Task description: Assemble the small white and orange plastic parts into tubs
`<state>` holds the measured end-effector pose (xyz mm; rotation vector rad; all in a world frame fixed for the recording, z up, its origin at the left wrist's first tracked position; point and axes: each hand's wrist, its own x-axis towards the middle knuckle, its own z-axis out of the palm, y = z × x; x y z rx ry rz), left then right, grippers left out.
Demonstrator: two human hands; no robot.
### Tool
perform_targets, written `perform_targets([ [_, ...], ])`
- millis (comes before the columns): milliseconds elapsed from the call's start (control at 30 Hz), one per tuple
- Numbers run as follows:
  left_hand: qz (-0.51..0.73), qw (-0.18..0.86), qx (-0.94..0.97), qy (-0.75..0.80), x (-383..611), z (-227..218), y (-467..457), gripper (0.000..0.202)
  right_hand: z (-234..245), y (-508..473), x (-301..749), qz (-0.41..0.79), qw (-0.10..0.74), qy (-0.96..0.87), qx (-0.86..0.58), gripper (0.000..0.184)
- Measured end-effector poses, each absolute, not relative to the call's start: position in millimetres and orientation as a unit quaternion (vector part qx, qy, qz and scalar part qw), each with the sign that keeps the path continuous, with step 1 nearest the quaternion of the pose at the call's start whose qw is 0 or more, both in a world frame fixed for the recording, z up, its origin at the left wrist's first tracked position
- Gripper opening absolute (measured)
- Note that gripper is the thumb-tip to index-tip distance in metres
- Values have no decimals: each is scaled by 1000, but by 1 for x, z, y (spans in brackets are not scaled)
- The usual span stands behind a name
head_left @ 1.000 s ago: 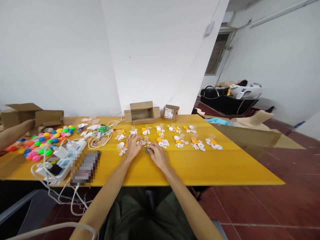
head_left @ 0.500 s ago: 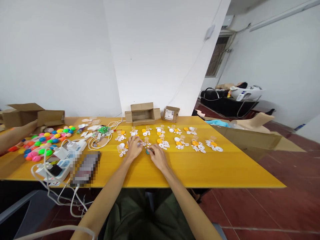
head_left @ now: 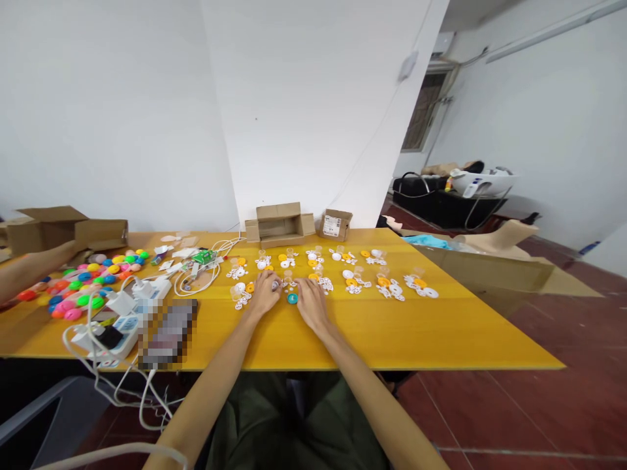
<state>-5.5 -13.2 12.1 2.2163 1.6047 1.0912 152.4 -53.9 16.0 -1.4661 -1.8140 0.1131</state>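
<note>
The right hand [head_left: 311, 301] shifts off the teal disc [head_left: 292, 298], now uncovered near the middle of the tabletop [head_left: 416, 333] and apparently released, while the left hand [head_left: 266, 292] curls at a pale round piece [head_left: 275, 285], any pinch by either impossible to tell

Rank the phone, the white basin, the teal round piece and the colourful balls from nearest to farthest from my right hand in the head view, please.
1. Teal round piece: just left of the right hand.
2. Phone: farther left, nearer the front edge.
3. Colourful balls: heaped at far left, beyond the phone.
4. White basin: off the table, in the right background.
</note>
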Motion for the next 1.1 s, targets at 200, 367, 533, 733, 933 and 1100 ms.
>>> perform_targets([
  [200,382,138,750,522,-3,18,-18,16,26,-46,155,50,329,-730,-596,29],
  [367,393,155,744,517,-1,20,-21,20,34,-30,162,50,306,-739,-599,23],
  [533,402,160,737,519,0,19,-20,25,41,-19,162,64,255,-759,-595,24],
  [733,389,168,742,519,0,20,-20,27,45,-15,159,64,215,-782,-581,31],
  [933,383,173,745,519,-1,20,-20,33,40,-13,158,61,213,-785,-578,36],
  [1100,380,178,743,521,-2,18,-19,34,39,-12,156,68,223,-779,-582,41],
])
